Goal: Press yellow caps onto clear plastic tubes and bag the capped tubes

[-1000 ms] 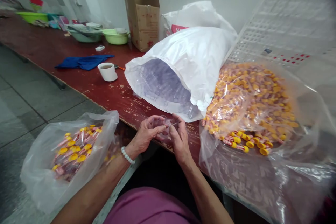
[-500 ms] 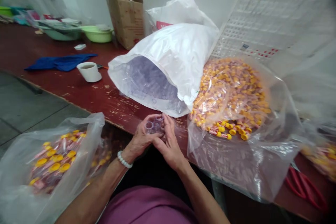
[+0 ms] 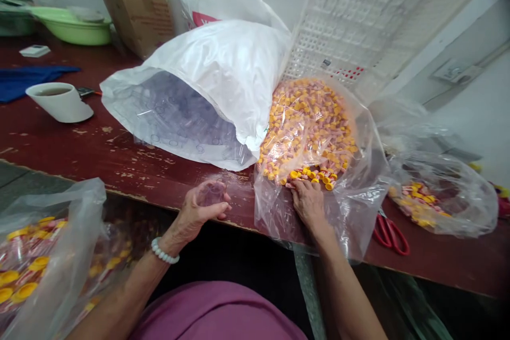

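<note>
Left hand [image 3: 197,211] is curled round a bunch of clear tubes [image 3: 212,193] at the red table [image 3: 119,162] edge. Right hand [image 3: 308,203] is inside the clear bag [image 3: 358,191], fingertips among yellow-capped tubes [image 3: 311,127]; can't tell if it grips any.

I'm seeing left hand [image 3: 198,211] curling round clear tubes [image 3: 211,194], showing blurred, count unreadable. Right hand [image 3: 307,203] fingertips lying buried among yellow-capped pieces [image 3: 314,172], grip hiding from me. Cardboard box [image 3: 135,0] running off top edge, left bag [image 3: 43,255] off left edge.
</note>
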{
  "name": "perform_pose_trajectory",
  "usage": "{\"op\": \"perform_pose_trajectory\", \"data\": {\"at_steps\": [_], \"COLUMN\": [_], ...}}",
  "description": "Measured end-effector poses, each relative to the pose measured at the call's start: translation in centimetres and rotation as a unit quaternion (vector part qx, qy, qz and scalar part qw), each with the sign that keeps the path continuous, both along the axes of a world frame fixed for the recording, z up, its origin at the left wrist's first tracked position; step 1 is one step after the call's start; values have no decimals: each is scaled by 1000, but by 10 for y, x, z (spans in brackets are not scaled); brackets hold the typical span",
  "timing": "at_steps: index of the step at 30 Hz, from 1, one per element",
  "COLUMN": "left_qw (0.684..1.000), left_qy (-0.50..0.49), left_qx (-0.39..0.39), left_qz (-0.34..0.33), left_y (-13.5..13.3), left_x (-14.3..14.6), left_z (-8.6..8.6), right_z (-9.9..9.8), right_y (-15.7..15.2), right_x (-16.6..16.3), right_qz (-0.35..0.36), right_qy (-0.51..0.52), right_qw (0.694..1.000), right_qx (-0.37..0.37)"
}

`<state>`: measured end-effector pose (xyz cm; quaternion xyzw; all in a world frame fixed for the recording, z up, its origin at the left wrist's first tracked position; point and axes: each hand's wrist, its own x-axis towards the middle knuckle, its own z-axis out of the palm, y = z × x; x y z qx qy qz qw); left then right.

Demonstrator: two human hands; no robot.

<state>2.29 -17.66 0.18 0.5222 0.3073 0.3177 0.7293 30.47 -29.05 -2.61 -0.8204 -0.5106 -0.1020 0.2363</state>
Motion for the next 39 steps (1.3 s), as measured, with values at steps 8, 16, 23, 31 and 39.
{"op": "perform_pose_trajectory", "data": {"at_steps": [8,16,23,31,39], "left_qw": [974,926,941,975,988], "left_qy": [109,167,144,101,100], "left_qx": [198,326,287,173,95], "left_qz": [-34,-86,-108,-95,-73], "left_y": [-13,-22,-25,-30,-27], "left_x": [10,10,12,21,26], "left_z": [8,15,15,-1,5], "right_z": [55,72,76,47,25], "right_y": [-9,-3,-10,-8,-6], "right_x": [-62,-113,-111,-120,-36], "right_qz": [147,315,315,308,35], "right_qy": [100,61,141,147,55], "right_qw": [977,944,935,937,994], "right_qx": [119,75,82,74,82]}}
